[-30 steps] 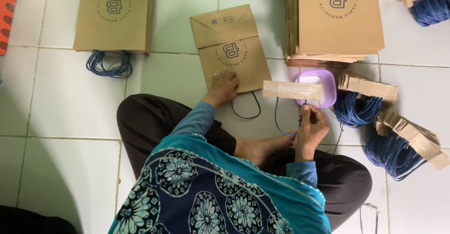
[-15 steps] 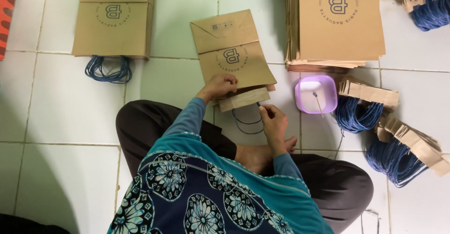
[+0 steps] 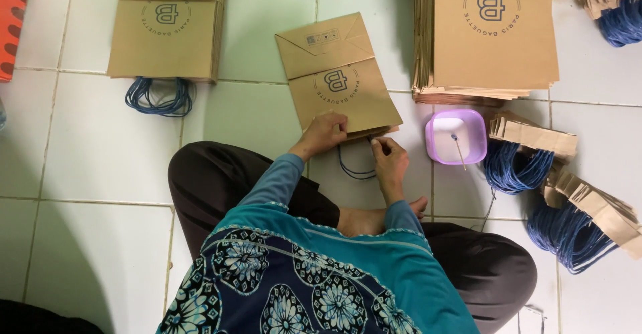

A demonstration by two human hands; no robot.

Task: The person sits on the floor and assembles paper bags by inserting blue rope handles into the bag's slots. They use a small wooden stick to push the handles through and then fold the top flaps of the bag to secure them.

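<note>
Overhead view from a head-worn camera, looking down at a person seated cross-legged on a pale green tiled floor [image 3: 93,147].

Directly ahead, 1 flat brown paper bag with a round printed logo [image 3: 338,80], lying folded on the tiles, its open end nearest the body. Left hand [image 3: 326,133] pressed flat on the bag's near edge, fingers spread only slightly, pinning the paper. Right hand [image 3: 390,161] just beside it at the same edge, fingers narrowed to a pinch on a dark blue cord handle [image 3: 354,168] that loops out from under the bag toward the knees; exact grip partly hidden.

To the right, a small lilac square plastic tub of white glue [image 3: 457,135] with a thin stick standing in it, close to the right hand. Further right, bundles of blue cord with tan paper strips attached [image 3: 535,153]. Above the tub, a tall stack of identical flat brown bags [image 3: 491,33]. Upper left, a shorter stack of brown bags with blue loops showing [image 3: 167,26].

Likely risks, as judgement only: handle strip drying crooked if the left palm slips; glue squeezing out and sticking the bag's mouth shut under hard pressure; elbow or wrist tipping the nearby tub; cord pulling free if released before the glue grabs.
</note>
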